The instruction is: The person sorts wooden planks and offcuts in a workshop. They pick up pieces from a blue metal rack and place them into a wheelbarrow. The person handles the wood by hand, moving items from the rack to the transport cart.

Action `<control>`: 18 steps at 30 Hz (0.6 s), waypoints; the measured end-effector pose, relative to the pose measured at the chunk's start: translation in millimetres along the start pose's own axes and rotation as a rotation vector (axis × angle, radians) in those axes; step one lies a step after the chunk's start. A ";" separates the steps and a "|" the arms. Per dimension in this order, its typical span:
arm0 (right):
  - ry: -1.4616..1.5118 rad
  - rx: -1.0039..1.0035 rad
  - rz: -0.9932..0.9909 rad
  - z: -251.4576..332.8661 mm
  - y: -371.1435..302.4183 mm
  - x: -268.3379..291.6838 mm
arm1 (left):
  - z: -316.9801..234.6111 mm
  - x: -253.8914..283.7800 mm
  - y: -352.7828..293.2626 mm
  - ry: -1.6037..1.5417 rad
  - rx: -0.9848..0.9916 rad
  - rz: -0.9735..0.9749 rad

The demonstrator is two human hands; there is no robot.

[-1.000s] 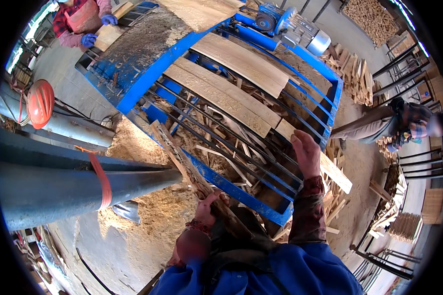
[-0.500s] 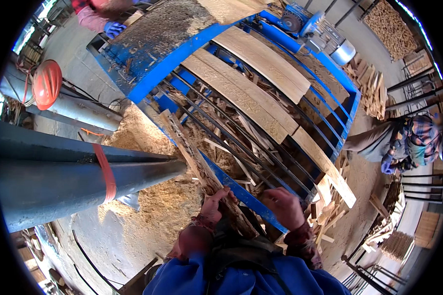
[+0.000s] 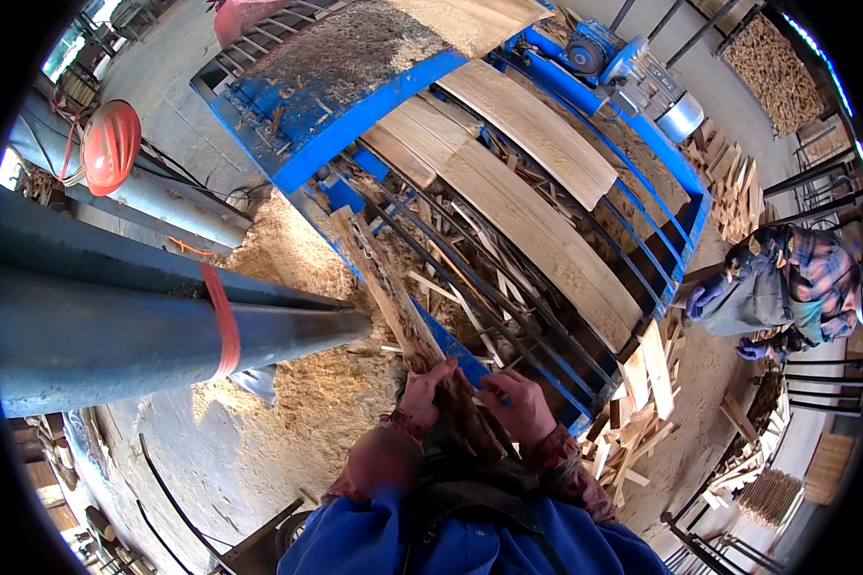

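My left hand [image 3: 424, 391] grips a long, rough strip of wood with bark [image 3: 398, 321] near its lower end, fingers wrapped round it. The strip slants from close to my body up to the near left corner of the blue machine frame [image 3: 451, 347]. My right hand [image 3: 520, 404] is just right of the strip's lower end, fingers curled in; what they hold, if anything, I cannot make out. Beyond my hands, wide sawn boards [image 3: 537, 225] lie across dark metal bars [image 3: 479, 292], with wood scraps visible beneath the bars.
A thick dark pipe [image 3: 144, 316] with a red band crosses the left side, near a hanging orange helmet [image 3: 110, 149]. Scrap wood [image 3: 633, 422] is piled at right. A person in a plaid shirt [image 3: 820, 287] stands at the far right. An electric motor [image 3: 666, 105] sits on the frame.
My right hand has moved left, closer to the strip. Boards have shifted on the bars, and the piece overhanging the right end is now down by the scraps. The gloved hand at upper left is gone.
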State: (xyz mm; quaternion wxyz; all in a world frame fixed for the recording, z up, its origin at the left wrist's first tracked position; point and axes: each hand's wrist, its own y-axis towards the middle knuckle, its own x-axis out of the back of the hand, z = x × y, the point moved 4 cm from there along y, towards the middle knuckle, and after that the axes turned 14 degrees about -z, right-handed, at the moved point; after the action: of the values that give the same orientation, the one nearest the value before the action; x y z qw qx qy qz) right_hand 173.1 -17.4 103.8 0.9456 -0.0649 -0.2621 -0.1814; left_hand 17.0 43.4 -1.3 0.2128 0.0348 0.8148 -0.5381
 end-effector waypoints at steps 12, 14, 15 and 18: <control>0.286 -0.212 -0.313 -51.4 59.2 26.2 | -5.0 -3.8 -5.7 -0.018 -0.075 -0.022; 0.293 -0.214 -0.318 -56.7 72.6 27.9 | -2.8 -1.2 -3.3 -0.018 -0.072 -0.022; 0.288 -0.232 -0.339 -58.7 80.4 26.9 | -3.1 -0.1 -2.5 -0.018 -0.074 -0.023; 0.227 -0.244 -0.367 -62.4 102.0 23.6 | -6.0 -3.1 -6.0 -0.040 -0.092 -0.034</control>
State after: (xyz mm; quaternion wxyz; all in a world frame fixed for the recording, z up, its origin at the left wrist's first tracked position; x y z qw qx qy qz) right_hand 259.8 56.2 59.9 0.9054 -0.1091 -0.1378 -0.3864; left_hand 16.3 46.8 7.1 0.2211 0.0004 0.8348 -0.5041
